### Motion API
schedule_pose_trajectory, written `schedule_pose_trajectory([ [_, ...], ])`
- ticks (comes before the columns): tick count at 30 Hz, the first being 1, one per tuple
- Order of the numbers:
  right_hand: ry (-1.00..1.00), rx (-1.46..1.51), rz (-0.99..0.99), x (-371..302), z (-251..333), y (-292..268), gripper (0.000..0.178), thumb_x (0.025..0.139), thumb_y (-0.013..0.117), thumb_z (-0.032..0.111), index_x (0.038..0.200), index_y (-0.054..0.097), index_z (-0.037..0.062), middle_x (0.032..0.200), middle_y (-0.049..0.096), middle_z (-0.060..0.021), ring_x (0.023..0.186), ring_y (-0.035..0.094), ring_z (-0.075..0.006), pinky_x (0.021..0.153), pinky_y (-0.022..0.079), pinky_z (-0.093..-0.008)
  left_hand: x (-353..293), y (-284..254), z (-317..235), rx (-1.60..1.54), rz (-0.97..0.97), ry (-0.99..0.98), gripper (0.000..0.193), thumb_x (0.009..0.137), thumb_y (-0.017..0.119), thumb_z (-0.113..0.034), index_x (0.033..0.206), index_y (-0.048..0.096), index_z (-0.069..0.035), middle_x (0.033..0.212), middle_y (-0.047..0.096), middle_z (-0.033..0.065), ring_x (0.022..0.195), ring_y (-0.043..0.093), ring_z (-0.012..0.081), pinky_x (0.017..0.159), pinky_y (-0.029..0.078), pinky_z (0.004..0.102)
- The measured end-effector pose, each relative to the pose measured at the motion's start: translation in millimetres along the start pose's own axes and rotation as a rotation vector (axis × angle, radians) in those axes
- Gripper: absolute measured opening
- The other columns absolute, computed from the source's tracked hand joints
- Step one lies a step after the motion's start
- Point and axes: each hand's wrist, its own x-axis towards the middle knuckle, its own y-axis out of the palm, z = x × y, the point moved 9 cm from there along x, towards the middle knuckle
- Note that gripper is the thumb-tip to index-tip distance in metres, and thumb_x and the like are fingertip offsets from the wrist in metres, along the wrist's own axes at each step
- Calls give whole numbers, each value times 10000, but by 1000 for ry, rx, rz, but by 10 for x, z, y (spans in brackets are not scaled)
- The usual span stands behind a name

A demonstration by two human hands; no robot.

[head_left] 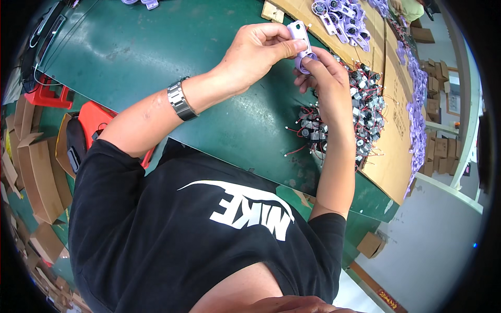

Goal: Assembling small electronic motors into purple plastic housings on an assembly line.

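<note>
Both my hands meet over the far part of the green table, on one small purple-and-white plastic housing (299, 32) with a round ring at its lower end. My left hand (263, 46), with a metal watch on its wrist, pinches the flat upper part between thumb and fingers. Thumb and fingers of my right hand (330, 78) grip the purple ring end. Just beyond the housing's upper right a small connector tip sticks out. Below and beside my right forearm lies a heap of small motors (365, 107) with red wires, partly hidden by that arm.
A pile of similar purple housings (344, 21) lies on a cardboard sheet (389, 151) at the far right. More purple parts (416, 109) line the sheet's outer edge. Red stools (94, 122) and cardboard boxes (42, 177) stand left of the green table (141, 57).
</note>
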Motion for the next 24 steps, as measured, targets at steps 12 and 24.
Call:
schedule_pose_trajectory([
  [12, 123, 16, 40, 215, 38, -14, 267, 1041, 665, 333, 1078, 723, 75, 786, 679, 2, 636, 561, -73, 572, 413, -219, 147, -252, -122, 215, -63, -58, 250, 1011, 721, -263, 1048, 723, -15, 952, 723, 29, 895, 666, 104, 825, 539, 270],
  [24, 77, 312, 231, 915, 524, -606, 288, 1072, 601, 343, 1092, 586, 56, 929, 650, -104, 902, 687, -259, 796, 608, -371, 35, -1710, -1191, 1319, -311, 476, 327, 869, 659, -150, 1181, 746, -102, 1354, 552, 223, 1330, 473, 436, 1104, 366, 644],
])
